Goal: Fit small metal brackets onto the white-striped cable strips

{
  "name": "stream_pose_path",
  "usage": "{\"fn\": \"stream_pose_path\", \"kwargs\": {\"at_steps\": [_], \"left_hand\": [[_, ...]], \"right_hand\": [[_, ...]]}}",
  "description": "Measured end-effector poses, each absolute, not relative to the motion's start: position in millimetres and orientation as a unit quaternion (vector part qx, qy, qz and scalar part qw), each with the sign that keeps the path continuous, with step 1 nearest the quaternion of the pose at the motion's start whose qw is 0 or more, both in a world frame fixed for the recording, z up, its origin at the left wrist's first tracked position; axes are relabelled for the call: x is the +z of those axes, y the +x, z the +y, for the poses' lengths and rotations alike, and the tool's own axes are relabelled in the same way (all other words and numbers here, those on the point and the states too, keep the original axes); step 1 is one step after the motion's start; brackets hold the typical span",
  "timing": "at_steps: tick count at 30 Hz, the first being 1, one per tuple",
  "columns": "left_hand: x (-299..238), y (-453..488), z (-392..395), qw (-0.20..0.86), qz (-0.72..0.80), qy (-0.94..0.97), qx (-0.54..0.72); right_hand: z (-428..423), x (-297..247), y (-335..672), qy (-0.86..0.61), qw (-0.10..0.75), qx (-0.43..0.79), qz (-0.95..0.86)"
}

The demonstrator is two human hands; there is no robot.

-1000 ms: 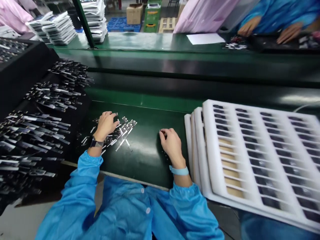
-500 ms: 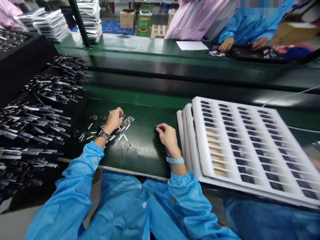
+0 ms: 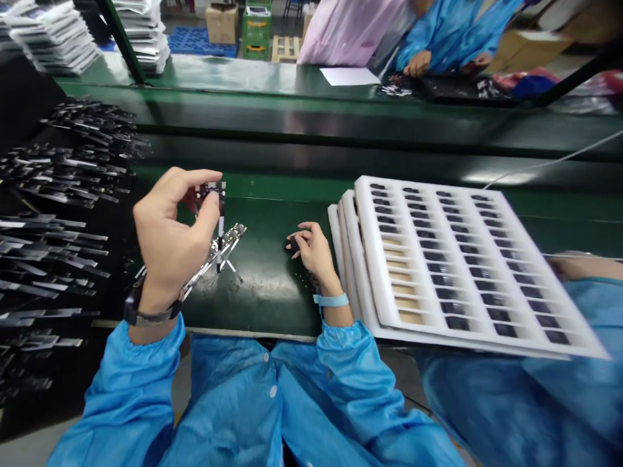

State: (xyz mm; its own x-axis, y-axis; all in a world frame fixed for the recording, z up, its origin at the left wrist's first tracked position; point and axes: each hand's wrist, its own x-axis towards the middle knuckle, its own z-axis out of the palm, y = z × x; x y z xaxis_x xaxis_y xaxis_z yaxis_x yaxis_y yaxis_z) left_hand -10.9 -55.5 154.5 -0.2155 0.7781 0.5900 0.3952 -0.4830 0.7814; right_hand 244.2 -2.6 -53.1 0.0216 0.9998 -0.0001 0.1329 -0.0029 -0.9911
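Observation:
My left hand is raised above the green table and pinches a small flex-cable part between thumb and fingers, its thin strip hanging down. Below it lies a small pile of similar parts. My right hand rests on the table beside the white foam trays, fingers curled around a small dark piece. Both arms wear blue sleeves; a watch is on the left wrist, a blue band on the right.
Rows of dark flex parts cover a black rack at left. A stack of white trays with filled slots lies at right. Another person's blue sleeve enters at right. Across the conveyor, people in blue and pink work.
My left hand rose from the pile on the table, lifting one flex part up toward the camera. The right hand stayed almost in place. The view shifted left.

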Motion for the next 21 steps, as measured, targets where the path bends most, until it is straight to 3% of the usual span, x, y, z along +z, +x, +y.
{"fn": "stream_pose_path", "kwargs": {"at_steps": [4, 8, 14, 21], "left_hand": [[151.5, -9.3, -47.2, 0.286, 0.426, 0.563, 0.648], [116.1, -24.3, -15.9, 0.404, 0.415, 0.457, 0.675], [58.9, -57.2, 24.6, 0.442, 0.439, 0.203, 0.755], [18.0, -35.8, 27.0, 0.537, 0.446, 0.235, 0.676]], "right_hand": [[5.2, -50.7, 242.6, -0.519, 0.472, 0.467, -0.538], [13.7, -47.9, 238.9, -0.488, 0.48, 0.527, -0.504], [14.2, -42.5, 231.9, -0.442, 0.48, 0.637, -0.41], [15.8, -32.3, 219.6, -0.399, 0.464, 0.695, -0.377]]}}
